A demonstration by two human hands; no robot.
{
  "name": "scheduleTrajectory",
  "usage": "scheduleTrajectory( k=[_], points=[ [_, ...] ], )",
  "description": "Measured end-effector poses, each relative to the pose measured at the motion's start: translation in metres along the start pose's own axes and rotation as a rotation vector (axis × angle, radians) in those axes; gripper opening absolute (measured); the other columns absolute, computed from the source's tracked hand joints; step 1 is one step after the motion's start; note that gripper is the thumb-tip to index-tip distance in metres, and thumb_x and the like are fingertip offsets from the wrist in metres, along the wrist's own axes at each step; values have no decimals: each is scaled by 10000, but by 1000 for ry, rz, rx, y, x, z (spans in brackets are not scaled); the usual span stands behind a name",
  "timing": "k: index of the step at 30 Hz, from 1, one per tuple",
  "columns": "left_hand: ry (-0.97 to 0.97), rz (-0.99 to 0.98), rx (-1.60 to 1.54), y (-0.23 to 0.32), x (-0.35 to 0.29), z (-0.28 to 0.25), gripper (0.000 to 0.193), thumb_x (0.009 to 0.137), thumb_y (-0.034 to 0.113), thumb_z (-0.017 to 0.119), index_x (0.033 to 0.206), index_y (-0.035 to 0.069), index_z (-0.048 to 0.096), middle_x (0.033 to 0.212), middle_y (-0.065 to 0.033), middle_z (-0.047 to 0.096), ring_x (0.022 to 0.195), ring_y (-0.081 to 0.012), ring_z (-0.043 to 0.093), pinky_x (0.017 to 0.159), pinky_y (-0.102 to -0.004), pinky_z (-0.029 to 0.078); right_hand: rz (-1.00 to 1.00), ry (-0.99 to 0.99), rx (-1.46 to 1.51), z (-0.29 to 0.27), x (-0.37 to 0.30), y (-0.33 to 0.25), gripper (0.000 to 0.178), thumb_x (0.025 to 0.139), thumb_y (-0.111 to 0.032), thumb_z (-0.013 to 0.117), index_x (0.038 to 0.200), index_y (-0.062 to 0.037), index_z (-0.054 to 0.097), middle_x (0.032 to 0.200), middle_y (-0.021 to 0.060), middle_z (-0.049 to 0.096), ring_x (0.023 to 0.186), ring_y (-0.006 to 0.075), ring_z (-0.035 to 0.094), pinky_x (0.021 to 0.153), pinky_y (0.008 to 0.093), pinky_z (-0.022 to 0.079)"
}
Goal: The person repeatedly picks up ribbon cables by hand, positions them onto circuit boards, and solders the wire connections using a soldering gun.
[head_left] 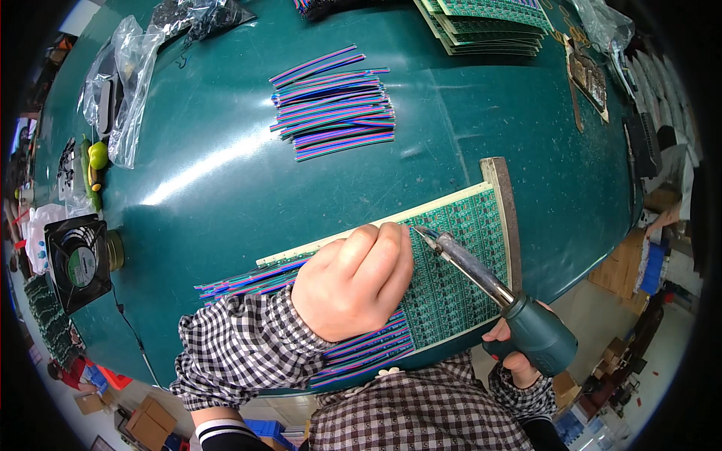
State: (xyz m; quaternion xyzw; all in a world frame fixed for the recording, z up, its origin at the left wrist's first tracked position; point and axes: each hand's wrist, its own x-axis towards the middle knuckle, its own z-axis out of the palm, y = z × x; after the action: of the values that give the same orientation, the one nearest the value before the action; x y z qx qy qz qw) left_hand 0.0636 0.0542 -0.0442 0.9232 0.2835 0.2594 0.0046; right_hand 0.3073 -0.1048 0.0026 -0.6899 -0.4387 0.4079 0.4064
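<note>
A green circuit board panel (462, 274) lies slanted near the table's front edge, packed with rows of small parts. Striped multicolour ribbon wires (368, 357) run leftward from its left part. Over the panel, my left hand (353, 282) is closed, its thumb and forefinger pinched at the far edge; what they hold is hidden. My right hand (517, 361) grips a soldering iron (541, 338) with a dark green body. Its metal tip meets the panel beside my left fingertips. Along the panel's right end stands a grey-brown bar (505, 225).
Loose ribbon wires (335, 109) lie piled mid-table, with stacked circuit panels (489, 30) behind. A black fan (77, 263) stands at the left edge, near a clear plastic bag (134, 90). A dirty soldering tray (588, 79) sits at the far right.
</note>
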Motion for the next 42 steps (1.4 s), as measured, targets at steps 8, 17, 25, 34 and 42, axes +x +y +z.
scheduleTrajectory(
  k=[8, 17, 25, 34, 42],
  points=[
    [-12, -16, -15, 2, 1, -1, 337, 727, 80, 696, 1036, -51, 724, 1017, -114, 652, 868, -204, 654, 686, -282, 550, -17, -15, -25, 1, 2, -3, 531, 772, -628, 835, 916, -118, 806, 803, -30, 758, 732, 190, 683, 688, 344, 541],
    [-31, -44, -47, 5, 2, -5, 336, 725, 46, 732, 1046, -51, 742, 1024, -117, 661, 845, -211, 666, 671, -299, 571, 42, 25, 27, -1, -2, -1, 558, 723, -636, 872, 854, -98, 799, 747, -27, 731, 702, 177, 661, 682, 344, 526],
    [-33, -35, -29, 3, 1, -4, 338, 725, 49, 727, 1047, -51, 740, 1029, -116, 661, 854, -211, 666, 675, -302, 570, 89, -11, 208, -5, -10, 12, 708, 749, -577, 890, 1102, 3, 689, 827, 62, 721, 741, 207, 684, 714, 368, 571],
    [-152, -105, -32, 4, 10, -27, 405, 767, 105, 689, 1163, 31, 731, 1116, -118, 672, 985, -257, 669, 849, -379, 572, 5, -61, 741, -15, 10, 31, 778, 877, -402, 843, 1327, 128, 495, 973, 131, 666, 849, 295, 705, 765, 442, 635],
    [-89, -186, -34, -83, 51, -14, 223, 768, -11, 708, 981, 45, 679, 961, -150, 618, 872, -369, 619, 755, -448, 532, 128, 31, 862, -15, 32, 29, 700, 950, -410, 725, 1250, 183, 503, 852, 137, 661, 751, 292, 706, 665, 398, 604]
  ],
)
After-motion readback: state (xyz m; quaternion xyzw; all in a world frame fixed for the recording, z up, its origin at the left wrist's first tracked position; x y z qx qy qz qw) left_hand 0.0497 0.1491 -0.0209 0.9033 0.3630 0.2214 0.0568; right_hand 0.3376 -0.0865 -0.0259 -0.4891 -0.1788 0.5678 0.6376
